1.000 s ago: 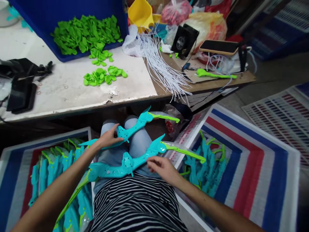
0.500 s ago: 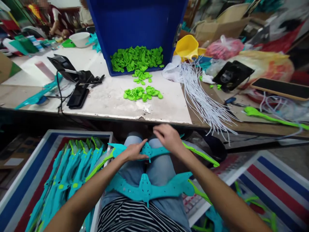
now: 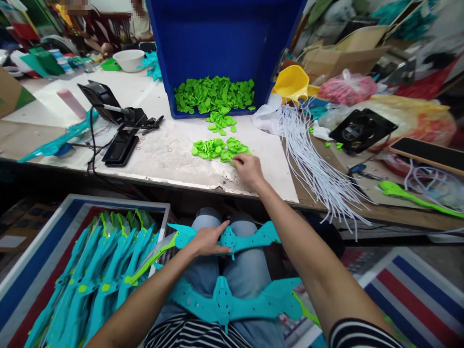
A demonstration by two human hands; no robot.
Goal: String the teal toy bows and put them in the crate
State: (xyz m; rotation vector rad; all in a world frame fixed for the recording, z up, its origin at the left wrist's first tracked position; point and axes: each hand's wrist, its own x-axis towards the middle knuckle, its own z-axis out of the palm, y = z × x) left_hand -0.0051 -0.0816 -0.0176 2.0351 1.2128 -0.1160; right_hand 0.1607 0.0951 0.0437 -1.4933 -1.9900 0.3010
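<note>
My left hand (image 3: 210, 240) is closed on a teal plastic toy bow (image 3: 250, 241) with a lime-green end, lying across my knees; its thumb and fingers lie by the bow's middle. Nearer my waist, a second teal toy bow (image 3: 250, 305) rests on my lap, held by neither hand. On the table, my right hand (image 3: 248, 169) pinches at the right edge of a small pile of green plastic pieces (image 3: 212, 149). Its fingertips are closed on a green piece, partly hidden by them.
A blue bin (image 3: 228, 43) lies tipped, green pieces spilling from it. White cords (image 3: 311, 159) hang over the table edge at right. A phone stand (image 3: 125, 116) stands left. Several teal bows (image 3: 90, 280) fill a striped crate (image 3: 39, 261); another striped crate (image 3: 416, 295) stands right.
My right hand has moved from above the upper bow forward to the green pile on the table. My left hand stays on the bow. The camera view has shifted slightly.
</note>
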